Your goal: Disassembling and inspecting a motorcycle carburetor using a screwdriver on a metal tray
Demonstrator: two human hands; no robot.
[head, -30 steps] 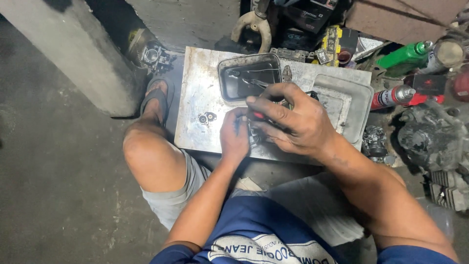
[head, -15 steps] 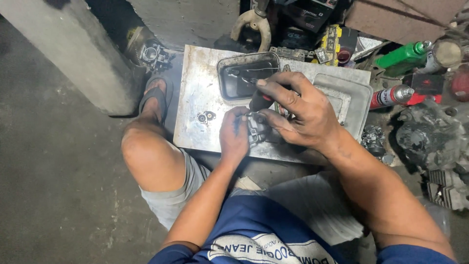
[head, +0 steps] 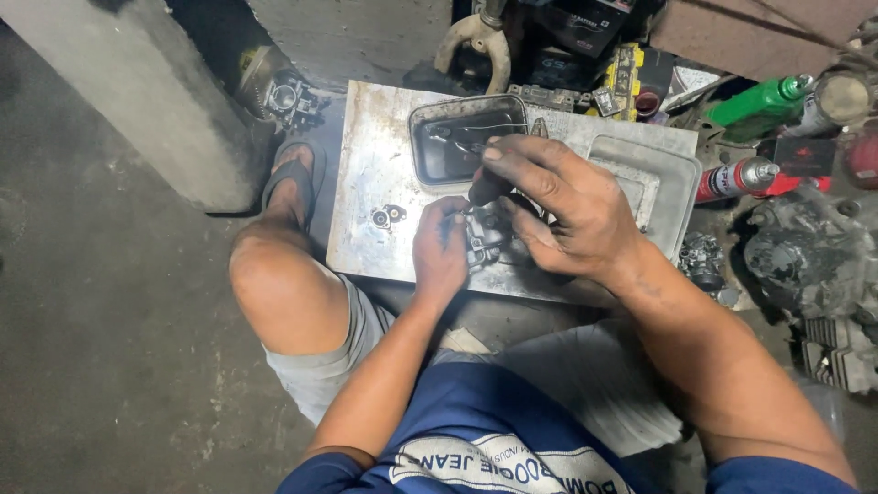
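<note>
My left hand [head: 440, 254] grips a small grey metal engine part [head: 485, 240], steadying it on a stained metal sheet [head: 366, 183] that lies on the floor in front of me. My right hand [head: 567, 209] is closed around the dark handle of a tool [head: 488, 186], whose tip is down at the part and hidden by my fingers. Both hands are dirty with grease. Behind them on the sheet sits a dark rectangular tray [head: 462, 137] with liquid and small pieces in it.
Two small round metal pieces [head: 388, 217] lie on the sheet left of my hands. A grey tray lid [head: 651, 183] lies at right. A green bottle [head: 759, 101], a red spray can [head: 745, 178], engine parts [head: 814, 265] and clutter crowd the right and back. A concrete block [head: 137, 101] stands at left.
My right hand has lifted slightly and drawn back from over the part, showing the tool handle. My left hand has kept its hold on the part.
</note>
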